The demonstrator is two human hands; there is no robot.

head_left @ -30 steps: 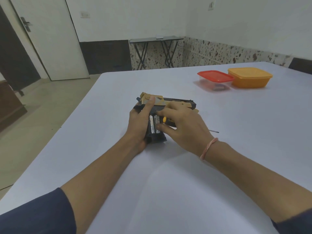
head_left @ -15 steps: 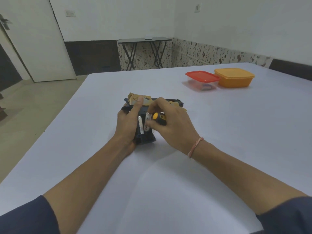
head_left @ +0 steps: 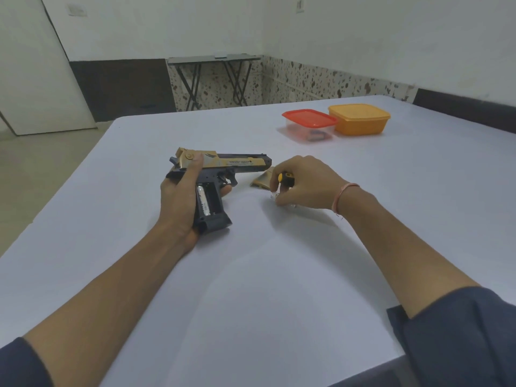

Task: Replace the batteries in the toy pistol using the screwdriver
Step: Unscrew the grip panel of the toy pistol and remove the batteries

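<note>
A black and gold toy pistol (head_left: 237,162) lies on its side on the white table (head_left: 265,289), barrel to the right. My left hand (head_left: 178,196) grips its handle, thumb on the gold slide. The handle's battery bay is open, with one silver battery (head_left: 203,203) in the left slot and the right slot empty. My right hand (head_left: 304,181), to the pistol's right, holds the yellow and black screwdriver (head_left: 285,178) in its curled fingers and pinches a battery (head_left: 275,196) down at the table. The gold battery cover (head_left: 264,178) lies just behind that hand.
At the back right of the table stand a clear box with a red lid (head_left: 309,121) and an orange lidded box (head_left: 358,118). A folding table (head_left: 213,76) stands by the far wall. The white table's left edge drops to the floor.
My right hand has pulled one battery out of the handle and carried it right, down to the table. The pistol's barrel and the cover are now uncovered. My left hand stays on the handle.
</note>
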